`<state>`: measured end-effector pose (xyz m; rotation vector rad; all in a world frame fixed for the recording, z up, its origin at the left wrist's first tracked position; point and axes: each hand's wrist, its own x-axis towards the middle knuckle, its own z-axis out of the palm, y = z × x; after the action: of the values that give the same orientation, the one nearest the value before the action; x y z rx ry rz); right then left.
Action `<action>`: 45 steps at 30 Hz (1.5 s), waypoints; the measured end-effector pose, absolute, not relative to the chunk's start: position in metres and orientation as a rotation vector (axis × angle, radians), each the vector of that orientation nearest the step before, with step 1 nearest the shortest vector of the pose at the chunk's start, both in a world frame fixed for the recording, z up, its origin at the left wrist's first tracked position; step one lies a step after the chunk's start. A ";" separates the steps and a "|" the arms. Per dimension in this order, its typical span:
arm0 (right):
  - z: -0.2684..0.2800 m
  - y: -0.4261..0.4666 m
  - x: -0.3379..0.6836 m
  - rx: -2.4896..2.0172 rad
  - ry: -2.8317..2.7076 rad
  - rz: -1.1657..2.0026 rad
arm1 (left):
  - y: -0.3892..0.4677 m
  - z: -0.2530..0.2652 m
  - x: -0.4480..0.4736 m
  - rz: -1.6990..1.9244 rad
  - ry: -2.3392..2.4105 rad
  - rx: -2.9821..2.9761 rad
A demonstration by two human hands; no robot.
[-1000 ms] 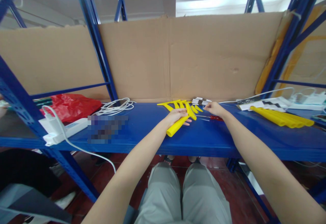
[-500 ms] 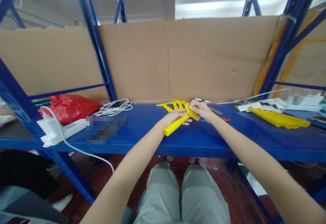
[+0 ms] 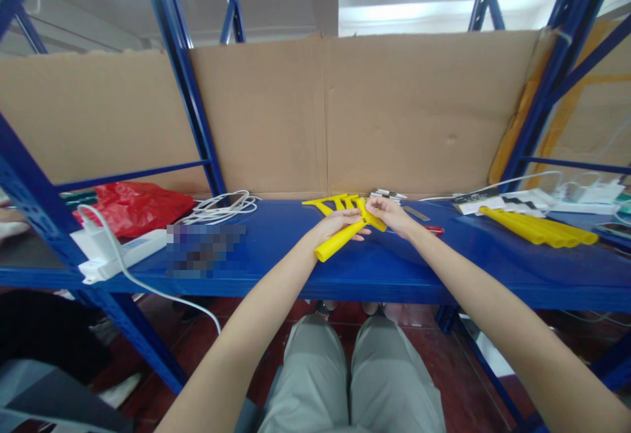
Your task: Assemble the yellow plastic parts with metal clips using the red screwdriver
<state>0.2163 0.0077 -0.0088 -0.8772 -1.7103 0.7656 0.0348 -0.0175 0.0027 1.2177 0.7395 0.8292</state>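
A yellow T-shaped plastic tool (image 3: 340, 241) with a thick round handle is held above the blue shelf. My left hand (image 3: 340, 221) wraps round it near the neck, so the handle's end points toward me. At the crosspiece, my right hand (image 3: 383, 209) pinches with thumb and fingers; anything small between those fingertips is hidden. A dark spot like a screw or hole shows at the neck. Just behind my left hand lie several similar yellow T-shaped pieces (image 3: 323, 205). To the right of my right hand rests a red-handled tool (image 3: 434, 230), perhaps a screwdriver.
A flat grey strip (image 3: 417, 213) and small white pieces (image 3: 388, 194) lie behind my right hand. Yellow tubes (image 3: 537, 228) sit at right. At left are a coiled white cable (image 3: 221, 207), a power strip (image 3: 142, 247) and a red bag (image 3: 140, 209). Cardboard (image 3: 394, 111) stands behind.
The yellow tool has tilted slightly in my hands, and a dark spot at its neck now shows. Both hands stay almost in place.
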 end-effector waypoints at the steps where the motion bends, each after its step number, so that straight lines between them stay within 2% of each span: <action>1: -0.010 0.008 0.216 -0.870 -1.708 0.779 | -0.016 0.002 0.035 0.825 0.737 1.227; 11: -0.019 0.019 0.220 -0.907 -1.660 0.774 | -0.010 -0.002 0.035 0.809 0.755 1.303; 19: -0.017 0.015 0.221 -1.096 -1.978 0.299 | -0.013 0.002 0.033 0.880 0.775 1.294; 25: 0.001 0.008 0.252 -1.662 -2.005 -0.040 | -0.017 0.008 0.031 1.082 0.828 1.277; 29: 0.005 0.006 0.290 -1.933 -2.029 0.073 | -0.014 0.011 0.028 1.211 0.880 1.220; 36: 0.002 0.005 0.318 -1.814 -2.136 0.358 | -0.010 0.005 0.028 1.271 1.034 1.310; 45: 0.000 0.004 0.316 -1.896 -2.137 0.315 | -0.010 0.002 0.029 1.230 1.074 1.422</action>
<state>0.3158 0.0036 -0.0001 -1.8960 -2.1370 0.3152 0.0286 -0.0100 0.0016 1.4222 1.0742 1.2297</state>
